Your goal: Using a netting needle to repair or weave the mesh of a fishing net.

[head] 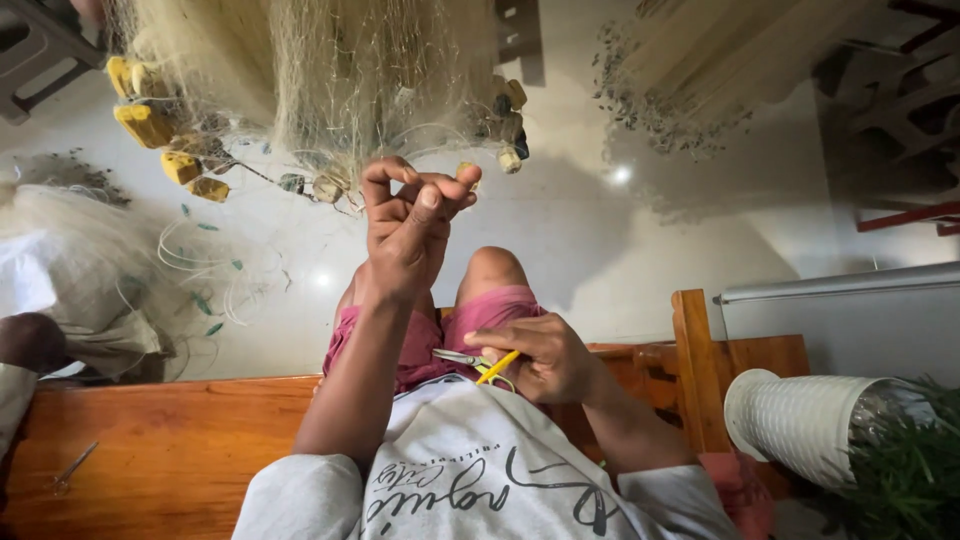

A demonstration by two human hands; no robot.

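My left hand [408, 225] is raised in front of me, fingers pinched together on fine strands of a pale fishing net [330, 70] that hangs ahead with yellow floats [150, 125] along its edge. My right hand [540, 358] rests low by my lap. It holds a pair of small scissors [470, 358] with a yellow part [497, 367] sticking out. I sit on a wooden bench [170, 450], knees in pink shorts [480, 315] pointing forward.
Another person's arm [25, 345] shows at the left edge near a heap of net [70, 250]. A second pair of scissors [68, 468] lies on the bench. A white ribbed pot [795, 420] with a green plant stands at right. Glossy tiled floor [600, 220] lies ahead.
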